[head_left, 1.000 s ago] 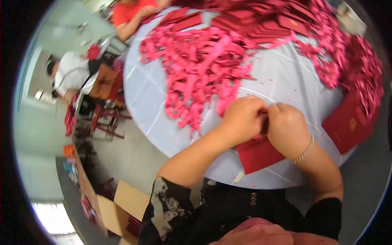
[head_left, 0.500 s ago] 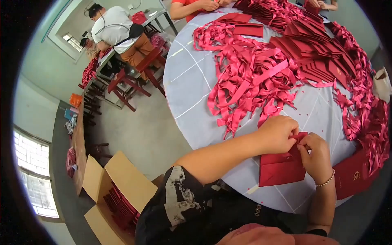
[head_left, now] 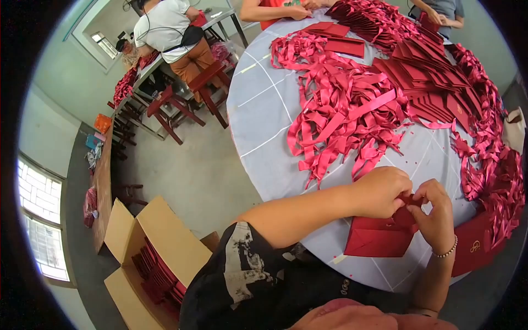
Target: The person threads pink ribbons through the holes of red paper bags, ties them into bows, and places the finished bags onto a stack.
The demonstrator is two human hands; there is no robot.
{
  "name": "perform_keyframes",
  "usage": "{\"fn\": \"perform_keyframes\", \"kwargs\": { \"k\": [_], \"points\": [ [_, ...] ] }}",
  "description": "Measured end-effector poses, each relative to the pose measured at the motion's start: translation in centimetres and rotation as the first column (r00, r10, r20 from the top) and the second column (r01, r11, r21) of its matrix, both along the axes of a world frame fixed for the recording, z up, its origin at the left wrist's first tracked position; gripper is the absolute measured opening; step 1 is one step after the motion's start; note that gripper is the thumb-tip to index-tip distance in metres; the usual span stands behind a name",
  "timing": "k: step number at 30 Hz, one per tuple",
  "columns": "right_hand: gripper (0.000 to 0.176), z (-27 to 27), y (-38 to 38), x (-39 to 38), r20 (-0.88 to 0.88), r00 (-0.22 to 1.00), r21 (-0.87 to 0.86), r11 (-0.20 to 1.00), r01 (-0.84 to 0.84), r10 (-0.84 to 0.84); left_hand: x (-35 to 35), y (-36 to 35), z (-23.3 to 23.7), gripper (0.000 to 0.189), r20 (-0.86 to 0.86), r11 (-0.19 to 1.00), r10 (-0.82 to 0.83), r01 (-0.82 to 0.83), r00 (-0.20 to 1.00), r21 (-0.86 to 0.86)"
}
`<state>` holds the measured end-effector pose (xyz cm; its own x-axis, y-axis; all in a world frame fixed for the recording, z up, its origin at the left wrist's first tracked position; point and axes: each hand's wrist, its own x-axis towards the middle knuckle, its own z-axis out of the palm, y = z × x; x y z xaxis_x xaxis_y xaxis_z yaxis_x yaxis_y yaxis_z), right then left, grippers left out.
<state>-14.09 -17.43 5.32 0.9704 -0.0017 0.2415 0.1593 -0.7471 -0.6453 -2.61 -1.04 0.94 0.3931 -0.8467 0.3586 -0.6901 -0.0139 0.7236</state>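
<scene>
A flat-folded red paper bag (head_left: 379,239) lies at the near side of the round table, its creased bottom end toward me. My left hand (head_left: 386,191) is closed in a pinch at the bag's far edge. Close beside it, my right hand (head_left: 436,213), with a beaded bracelet at the wrist, also pinches that edge with thumb and finger. The fingertips almost meet, and whether a ribbon is between them is hidden. Beyond my hands spreads a tangled heap of pink-red ribbons (head_left: 346,115).
Stacked red bags (head_left: 429,77) and more ribbons (head_left: 492,159) cover the table's far and right sides. Another red bag (head_left: 476,247) lies at right. A cardboard box (head_left: 170,231) holding red bags stands at lower left. Co-workers' hands (head_left: 300,11) show across the table; stools (head_left: 170,110) stand behind.
Both hands have shifted slightly toward me and right, still pinching the bag's far edge. The head view has moved a little.
</scene>
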Motion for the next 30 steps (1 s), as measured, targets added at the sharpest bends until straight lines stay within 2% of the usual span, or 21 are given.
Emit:
{"fn": "perform_keyframes", "kwargs": {
  "k": [3, 7, 9, 13, 16, 18, 19, 21, 22, 23, 24, 25, 26, 27, 28, 29, 30],
  "points": [
    [0.028, 0.3, 0.5, 0.0, 0.069, 0.997, -0.021, 0.999, 0.024, -0.023, -0.1, 0.0, 0.2, 0.016, 0.004, 0.998, -0.050, 0.050, 0.999, -0.031],
    [0.026, 0.1, 0.0, 0.1, 0.124, 0.992, -0.083, 0.996, -0.028, 0.038, -0.5, -0.2, 0.1, 0.014, 0.133, 0.994, -0.045, 0.058, 0.990, -0.094],
    [0.024, 0.1, -0.6, 0.0, 0.040, 0.995, -0.099, 0.991, -0.092, 0.097, -1.0, -0.2, 0.1, 0.014, 0.224, 0.990, -0.048, 0.076, 0.973, -0.117],
    [0.021, 0.1, -0.5, -0.2, 0.007, 0.997, -0.054, 0.996, -0.073, 0.073, -1.3, 0.0, 0.4, 0.014, 0.233, 0.990, -0.032, 0.062, 0.972, -0.125],
    [0.021, -0.1, -0.5, 0.0, 0.047, 0.998, -0.053, 0.998, -0.039, 0.042, -1.2, 0.4, 0.9, 0.012, 0.208, 0.997, 0.010, 0.005, 0.978, -0.073],
    [0.015, 0.0, -0.6, 0.3, 0.008, 0.998, -0.050, 0.997, -0.062, 0.063, -1.4, 0.7, 0.9, 0.010, 0.206, 0.985, 0.028, -0.062, 0.978, 0.160],
    [0.015, 0.1, -0.9, 0.2, 0.006, 0.998, -0.052, 0.997, -0.063, 0.063, -1.5, 0.7, 0.7, 0.010, 0.203, 0.985, 0.029, -0.062, 0.979, 0.158],
    [0.006, 0.2, -1.6, 0.1, -0.329, 0.938, 0.150, 0.987, -0.062, 0.109, -1.6, 0.7, 0.4, 0.009, 0.273, 0.995, -0.054, 0.029, 0.960, 0.097],
    [0.005, -0.3, -1.9, 0.3, -0.357, 0.928, 0.252, 0.968, -0.016, 0.109, -1.6, 0.7, 0.3, 0.009, 0.267, 0.994, -0.062, 0.036, 0.962, 0.099],
    [0.006, -0.3, -1.9, 0.4, -0.390, 0.916, 0.350, 0.935, 0.051, 0.096, -1.6, 0.8, 0.7, 0.008, 0.345, 0.989, -0.114, 0.075, 0.932, 0.125],
    [0.008, 0.4, -2.1, 0.5, -0.472, 0.875, 0.312, 0.949, 0.050, 0.109, -1.8, 0.7, 0.9, 0.008, 0.410, 0.980, -0.184, 0.132, 0.893, 0.152],
    [0.009, 0.9, -1.9, 0.7, -0.513, 0.843, 0.301, 0.954, -0.001, 0.163, -2.2, 0.7, 1.4, 0.006, 0.453, 0.978, -0.185, 0.119, 0.872, 0.170],
    [0.009, 1.0, -2.4, 0.7, -0.556, 0.805, 0.301, 0.953, -0.039, 0.209, -2.4, 0.8, 1.5, 0.007, 0.442, 0.983, -0.184, 0.152, 0.878, 0.107],
    [0.011, -1.0, -3.9, 0.6, -0.438, 0.845, 0.305, 0.935, -0.182, 0.308, -2.5, 0.9, 1.6, 0.007, 0.427, 0.981, -0.190, 0.189, 0.884, 0.046],
    [0.014, -0.1, -3.6, 0.6, -0.515, 0.788, 0.489, 0.871, -0.052, 0.336, -2.7, 1.0, 1.8, 0.008, 0.412, 0.981, -0.191, 0.191, 0.891, 0.040],
    [0.016, -0.3, -3.7, 0.6, -0.491, 0.772, 0.620, 0.784, -0.015, 0.403, -2.7, 0.9, 2.1, 0.008, 0.403, 0.981, -0.189, 0.190, 0.895, 0.037],
    [0.014, -0.1, -4.0, 0.8, -0.464, 0.764, 0.592, 0.798, -0.108, 0.448, -2.8, 0.9, 2.3, 0.008, 0.391, 0.978, -0.205, 0.206, 0.897, 0.039]
  ]
}}
